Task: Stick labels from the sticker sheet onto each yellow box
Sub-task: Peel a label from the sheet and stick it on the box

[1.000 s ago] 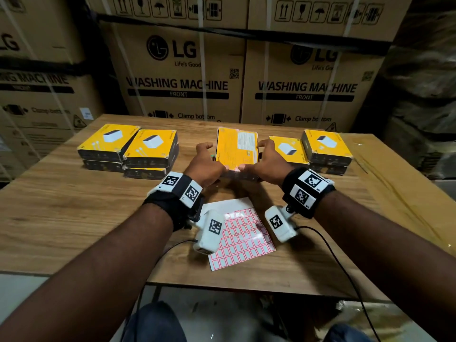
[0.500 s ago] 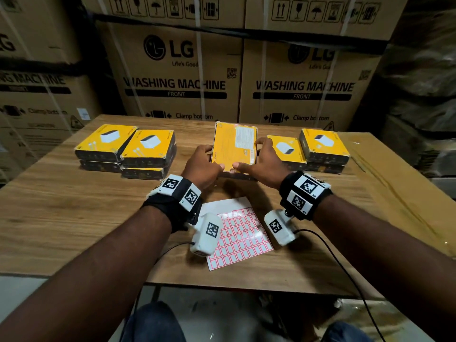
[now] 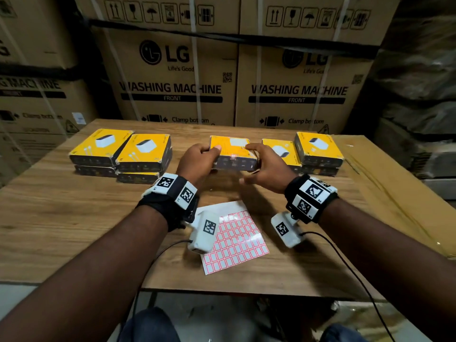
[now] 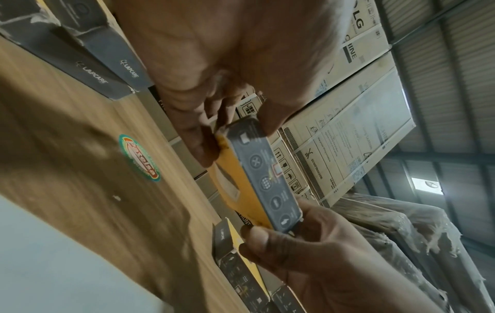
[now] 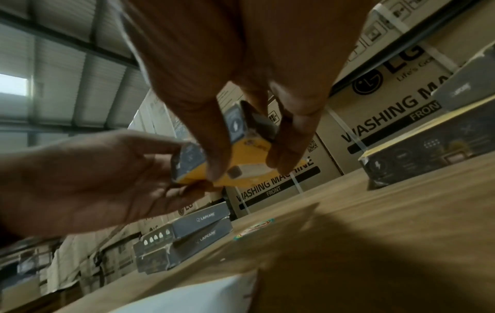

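Observation:
Both hands hold one yellow box point(image 3: 230, 150) above the table, its dark side edge turned toward me with a small red-bordered label point(image 3: 233, 157) on it. My left hand point(image 3: 197, 160) grips the box's left end, my right hand point(image 3: 265, 164) grips its right end. The left wrist view shows the same box point(image 4: 263, 180) edge-on, label point(image 4: 277, 170) at mid-length. In the right wrist view my fingers point(image 5: 217, 152) pinch the box point(image 5: 251, 148). The sticker sheet point(image 3: 234, 239) with red-framed labels lies flat near the table's front edge, partly under my wrist cameras.
Two stacks of yellow boxes point(image 3: 121, 154) sit at the left, two more stacks point(image 3: 311, 151) at the right. The wooden table point(image 3: 61, 218) ends just before me. Large washing-machine cartons point(image 3: 172, 82) wall off the back. A flat cardboard sheet point(image 3: 394, 193) covers the table's right side.
The box stood upright with its yellow back face toward me; it has tipped away so its dark side edge now faces me. Both hands kept their hold.

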`<action>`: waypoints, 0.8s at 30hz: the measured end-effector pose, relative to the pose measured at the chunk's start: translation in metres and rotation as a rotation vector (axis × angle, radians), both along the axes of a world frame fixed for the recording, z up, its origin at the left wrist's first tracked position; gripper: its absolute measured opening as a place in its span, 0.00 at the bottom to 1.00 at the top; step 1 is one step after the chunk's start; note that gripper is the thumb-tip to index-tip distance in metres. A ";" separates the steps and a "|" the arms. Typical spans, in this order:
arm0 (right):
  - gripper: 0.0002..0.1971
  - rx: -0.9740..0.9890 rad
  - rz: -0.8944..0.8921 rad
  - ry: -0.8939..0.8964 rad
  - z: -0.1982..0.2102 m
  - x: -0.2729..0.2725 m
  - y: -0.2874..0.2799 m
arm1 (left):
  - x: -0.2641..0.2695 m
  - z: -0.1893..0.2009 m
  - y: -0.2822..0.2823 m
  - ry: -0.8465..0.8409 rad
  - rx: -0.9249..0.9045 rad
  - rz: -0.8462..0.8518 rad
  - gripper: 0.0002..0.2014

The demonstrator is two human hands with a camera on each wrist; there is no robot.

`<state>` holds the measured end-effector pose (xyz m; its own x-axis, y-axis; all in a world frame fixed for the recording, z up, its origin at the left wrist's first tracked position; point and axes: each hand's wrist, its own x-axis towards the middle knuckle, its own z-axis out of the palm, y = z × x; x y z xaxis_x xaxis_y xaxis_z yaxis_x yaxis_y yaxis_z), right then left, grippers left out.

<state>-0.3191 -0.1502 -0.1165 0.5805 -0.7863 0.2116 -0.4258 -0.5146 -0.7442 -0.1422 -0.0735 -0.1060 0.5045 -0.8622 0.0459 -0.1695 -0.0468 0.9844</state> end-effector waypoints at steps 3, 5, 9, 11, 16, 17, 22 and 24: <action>0.33 -0.144 -0.049 -0.097 0.000 -0.003 -0.005 | -0.005 0.008 -0.002 0.020 -0.035 -0.016 0.08; 0.27 -0.151 -0.073 -0.167 0.001 -0.003 -0.006 | -0.009 0.013 -0.002 0.022 -0.049 -0.029 0.07; 0.19 -0.099 -0.102 -0.228 0.004 -0.002 -0.012 | -0.013 0.017 0.001 0.103 -0.075 -0.083 0.09; 0.17 -0.047 -0.090 -0.270 0.005 -0.003 -0.017 | -0.010 0.016 0.005 0.084 -0.080 -0.150 0.05; 0.03 0.170 -0.113 -0.405 0.018 -0.005 -0.016 | 0.005 0.003 0.003 -0.309 -0.022 -0.186 0.27; 0.05 0.175 -0.127 -0.413 0.021 -0.005 -0.015 | 0.006 0.001 0.004 -0.381 0.004 -0.178 0.27; 0.13 0.240 -0.225 -0.433 0.028 -0.004 -0.023 | 0.004 -0.007 0.006 -0.458 0.075 -0.218 0.22; 0.19 0.194 -0.244 -0.374 0.024 -0.004 -0.025 | 0.001 -0.010 0.001 -0.310 0.087 -0.174 0.24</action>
